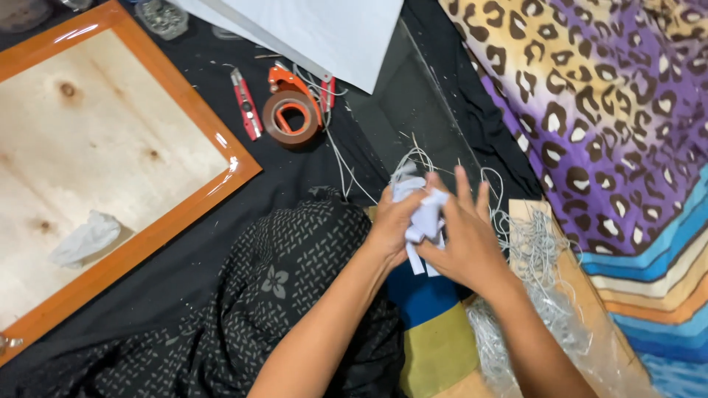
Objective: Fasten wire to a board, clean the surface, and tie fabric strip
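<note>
Both my hands meet at the middle of the head view around a crumpled wad of white paper or cloth. My left hand grips it from the left with curled fingers. My right hand presses against it from the right, fingers spread upward. White strips hang from the wad below my palms. Under my hands lie a blue and olive cloth and my knee in dark patterned fabric.
A wooden board with an orange frame lies at left, a crumpled white tissue on it. A tape dispenser and red utility knife lie on black cloth. White sheet at top, leopard-print fabric at right, tangled white strings.
</note>
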